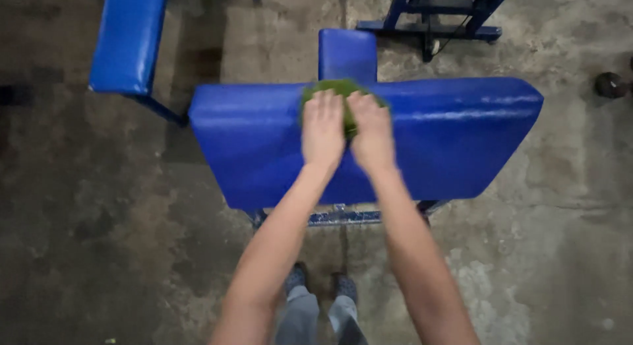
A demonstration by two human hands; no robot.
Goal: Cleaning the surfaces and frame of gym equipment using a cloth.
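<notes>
Concrete floor [99, 239], blue padded bench [461, 140] mid-frame.
I press my left hand [322, 128] and right hand [371, 132] flat, fingers spread, on the green cloth [339, 89] at the pad's upper edge; on slick vinyl it could slide off the far side.

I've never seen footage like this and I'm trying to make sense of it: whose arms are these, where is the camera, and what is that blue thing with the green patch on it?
There is only one picture, taken by a camera worn on a person's head and looking straight down. The two bare arms are that person's own.

The left hand and right hand lie flat, side by side, pressing a green cloth onto a wide blue padded bench cushion. It sits on a blue metal frame.

Behind it is a smaller blue pad, and another blue padded bench is at upper left. The floor is stained concrete, and the person's shoes show below.
</notes>
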